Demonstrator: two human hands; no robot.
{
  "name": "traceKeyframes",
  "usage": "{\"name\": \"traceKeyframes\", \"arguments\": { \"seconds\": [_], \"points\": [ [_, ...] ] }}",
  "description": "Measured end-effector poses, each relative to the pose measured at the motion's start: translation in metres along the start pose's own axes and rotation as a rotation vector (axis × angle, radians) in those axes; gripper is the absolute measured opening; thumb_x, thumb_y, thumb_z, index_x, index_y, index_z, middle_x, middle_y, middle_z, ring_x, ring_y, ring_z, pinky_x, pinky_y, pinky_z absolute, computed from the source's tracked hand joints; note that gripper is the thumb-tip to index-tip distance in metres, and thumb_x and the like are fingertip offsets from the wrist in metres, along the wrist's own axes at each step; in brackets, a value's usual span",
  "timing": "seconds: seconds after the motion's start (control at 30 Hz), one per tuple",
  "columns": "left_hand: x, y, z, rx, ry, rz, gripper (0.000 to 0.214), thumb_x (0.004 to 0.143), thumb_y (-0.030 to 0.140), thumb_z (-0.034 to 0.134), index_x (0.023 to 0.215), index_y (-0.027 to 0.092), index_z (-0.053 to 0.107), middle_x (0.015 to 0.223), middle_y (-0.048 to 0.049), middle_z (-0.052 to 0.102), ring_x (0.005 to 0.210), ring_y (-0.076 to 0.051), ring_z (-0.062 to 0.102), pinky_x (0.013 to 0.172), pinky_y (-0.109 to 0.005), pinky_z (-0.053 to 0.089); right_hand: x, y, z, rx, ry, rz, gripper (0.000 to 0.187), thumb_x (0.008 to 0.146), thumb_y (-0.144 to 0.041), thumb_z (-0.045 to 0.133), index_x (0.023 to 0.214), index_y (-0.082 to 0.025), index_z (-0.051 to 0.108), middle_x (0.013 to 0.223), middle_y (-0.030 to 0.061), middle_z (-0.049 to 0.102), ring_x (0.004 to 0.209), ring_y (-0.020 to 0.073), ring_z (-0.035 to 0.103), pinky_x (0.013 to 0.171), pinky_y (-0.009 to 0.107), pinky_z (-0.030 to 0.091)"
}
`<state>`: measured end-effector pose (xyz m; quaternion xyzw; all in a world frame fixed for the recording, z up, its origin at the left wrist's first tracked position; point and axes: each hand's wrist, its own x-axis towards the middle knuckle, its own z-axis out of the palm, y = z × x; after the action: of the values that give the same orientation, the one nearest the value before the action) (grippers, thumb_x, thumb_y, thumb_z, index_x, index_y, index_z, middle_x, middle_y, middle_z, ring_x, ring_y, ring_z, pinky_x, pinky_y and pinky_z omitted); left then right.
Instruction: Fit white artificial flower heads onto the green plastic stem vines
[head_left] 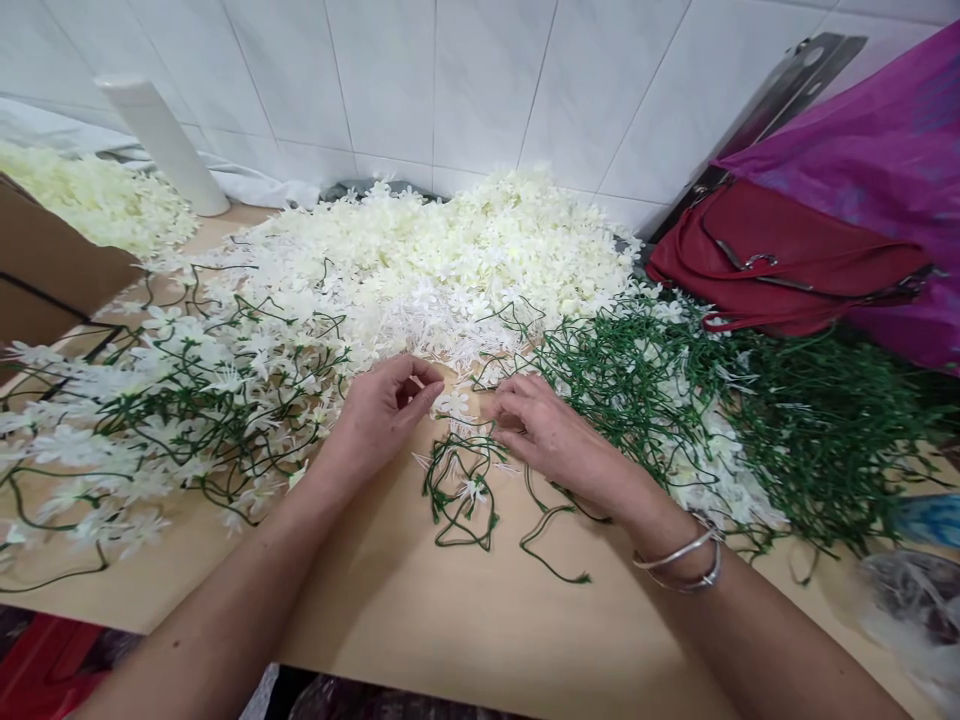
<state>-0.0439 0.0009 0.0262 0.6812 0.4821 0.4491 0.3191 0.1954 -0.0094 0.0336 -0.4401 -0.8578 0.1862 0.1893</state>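
My left hand (388, 412) is closed in a pinch, thumb against index finger; anything between the tips is too small to make out. Right beside those fingertips is a white artificial flower (454, 405). On its other side my right hand (536, 428) has its fingers curled in, and their tips hide whatever they may hold. Just below the hands lies a small cluster of green artificial stems (461, 520) with white stamens (472, 490) among them. A loose green stem (547, 555) curves across the table nearer to me.
White petals (450, 240) are heaped against the tiled wall. Flowers on stems (225, 400) spread at left; green stems (825, 430) pile up at right. A red handbag (787, 255), purple bag (877, 150), white cylinder (169, 150) and cardboard box (52, 260) stand around.
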Motion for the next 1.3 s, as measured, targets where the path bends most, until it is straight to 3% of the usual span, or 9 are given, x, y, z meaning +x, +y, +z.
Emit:
{"name": "traceKeyframes", "arguments": {
  "seconds": [0.13, 0.3, 0.5, 0.63, 0.87, 0.97, 1.07, 1.17, 1.3],
  "points": [
    [-0.002, -0.001, 0.012, -0.026, -0.026, 0.081, 0.007, 0.089, 0.023, 0.075, 0.093, 0.023, 0.08, 0.082, -0.0016, 0.071, 0.065, -0.014, 0.055, 0.063, -0.025, 0.04, 0.001, 0.003, -0.002, -0.013, 0.016, 0.008, 0.024, 0.09, 0.0, 0.06, 0.078, -0.021, 0.059, 0.093, 0.0058, 0.063, 0.095, 0.0243, 0.055, 0.086, 0.037, 0.043],
    [-0.002, -0.009, 0.017, -0.088, -0.039, 0.083, 0.013, 0.088, 0.025, 0.076, 0.099, 0.025, 0.083, 0.094, -0.0038, 0.071, 0.071, -0.016, 0.057, 0.069, -0.026, 0.044, 0.004, 0.009, 0.004, -0.003, 0.112, 0.032, 0.019, 0.096, -0.004, 0.056, 0.087, -0.021, 0.061, 0.091, 0.0058, 0.066, 0.092, 0.0237, 0.058, 0.085, 0.037, 0.043],
    [0.0, -0.028, 0.017, 0.12, -0.104, 0.128, 0.012, 0.089, 0.025, 0.075, 0.098, 0.026, 0.084, 0.1, -0.0066, 0.071, 0.089, -0.022, 0.064, 0.083, -0.032, 0.047, 0.002, 0.002, 0.006, 0.032, 0.122, 0.02, 0.015, 0.095, -0.007, 0.061, 0.092, -0.021, 0.065, 0.094, 0.0058, 0.067, 0.095, 0.0241, 0.058, 0.087, 0.038, 0.044],
    [0.001, -0.024, 0.016, 0.184, -0.076, 0.145, 0.012, 0.093, 0.026, 0.071, 0.093, 0.025, 0.083, 0.1, -0.0071, 0.073, 0.091, -0.024, 0.066, 0.084, -0.033, 0.048, 0.003, 0.004, 0.012, -0.013, 0.207, 0.054, 0.016, 0.097, -0.01, 0.059, 0.09, -0.021, 0.067, 0.094, 0.0065, 0.068, 0.092, 0.0245, 0.059, 0.085, 0.039, 0.045],
    [-0.001, -0.002, 0.014, -0.147, 0.179, 0.068, 0.012, 0.091, 0.032, 0.077, 0.099, 0.028, 0.086, 0.105, -0.0052, 0.08, 0.099, -0.023, 0.069, 0.093, -0.032, 0.051, 0.004, 0.017, 0.017, -0.129, 0.428, 0.017, 0.016, 0.102, -0.016, 0.056, 0.101, -0.023, 0.07, 0.102, 0.0105, 0.07, 0.101, 0.0293, 0.061, 0.093, 0.047, 0.048],
    [-0.003, 0.0, 0.017, -0.243, 0.182, -0.037, 0.017, 0.09, 0.038, 0.079, 0.101, 0.025, 0.085, 0.101, -0.0051, 0.081, 0.091, -0.02, 0.07, 0.083, -0.029, 0.052, 0.008, 0.02, 0.018, -0.165, 0.464, -0.013, 0.018, 0.102, -0.018, 0.058, 0.112, -0.022, 0.072, 0.114, 0.013, 0.07, 0.11, 0.0317, 0.059, 0.1, 0.051, 0.047],
    [-0.003, -0.001, 0.02, -0.395, 0.157, -0.108, 0.021, 0.09, 0.039, 0.08, 0.102, 0.024, 0.084, 0.093, -0.0048, 0.081, 0.085, -0.017, 0.072, 0.079, -0.027, 0.053, 0.013, 0.022, 0.02, -0.207, 0.393, -0.017, 0.025, 0.1, -0.018, 0.062, 0.122, -0.022, 0.072, 0.13, 0.0148, 0.068, 0.121, 0.0355, 0.052, 0.106, 0.056, 0.044],
    [-0.002, 0.0, 0.02, -0.536, 0.138, -0.162, 0.021, 0.088, 0.039, 0.083, 0.101, 0.022, 0.083, 0.086, -0.0041, 0.08, 0.081, -0.016, 0.074, 0.077, -0.026, 0.055, 0.013, 0.023, 0.022, -0.215, 0.325, 0.003, 0.02, 0.098, -0.016, 0.064, 0.114, -0.023, 0.075, 0.125, 0.0135, 0.07, 0.117, 0.0353, 0.051, 0.103, 0.056, 0.045],
    [0.001, 0.0, 0.019, -0.709, 0.135, -0.283, 0.027, 0.083, 0.042, 0.087, 0.096, 0.02, 0.081, 0.095, -0.0057, 0.081, 0.083, -0.015, 0.077, 0.073, -0.022, 0.056, 0.008, 0.022, 0.02, -0.2, 0.382, 0.021, 0.01, 0.096, -0.015, 0.068, 0.092, -0.023, 0.073, 0.11, 0.0104, 0.073, 0.109, 0.0321, 0.056, 0.099, 0.052, 0.045]
  ]
}}
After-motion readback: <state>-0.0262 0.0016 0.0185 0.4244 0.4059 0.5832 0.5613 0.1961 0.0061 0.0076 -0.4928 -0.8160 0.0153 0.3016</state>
